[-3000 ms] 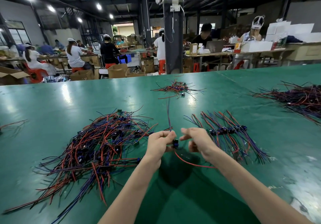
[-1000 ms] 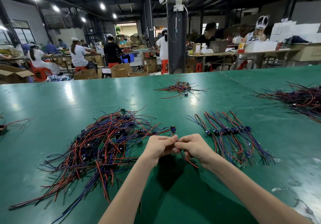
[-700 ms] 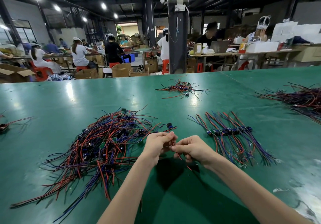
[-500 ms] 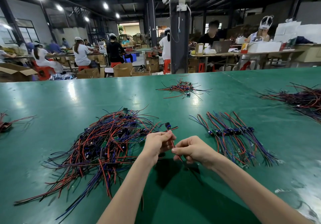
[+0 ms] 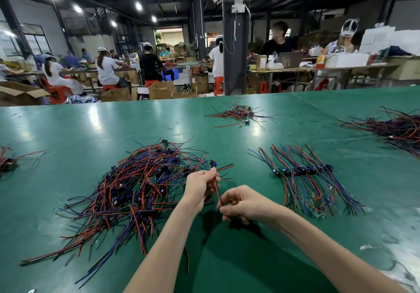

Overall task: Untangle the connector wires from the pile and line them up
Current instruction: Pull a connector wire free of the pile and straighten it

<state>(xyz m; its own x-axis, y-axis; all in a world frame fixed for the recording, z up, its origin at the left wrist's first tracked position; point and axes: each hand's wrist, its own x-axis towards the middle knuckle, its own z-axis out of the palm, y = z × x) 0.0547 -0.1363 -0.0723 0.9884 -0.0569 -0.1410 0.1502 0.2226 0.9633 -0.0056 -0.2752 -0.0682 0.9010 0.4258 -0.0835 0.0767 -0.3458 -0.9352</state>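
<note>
2 hands (image 5: 201, 187), 1 conn. wire (image 5: 217, 190) held, 1 sorted row (image 5: 302, 171), 4 tangled piles (image 5: 141, 190)

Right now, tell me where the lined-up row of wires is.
Head view: the row lies on the right side of the table, just right of the right hand, opposite the pile at left.
</note>
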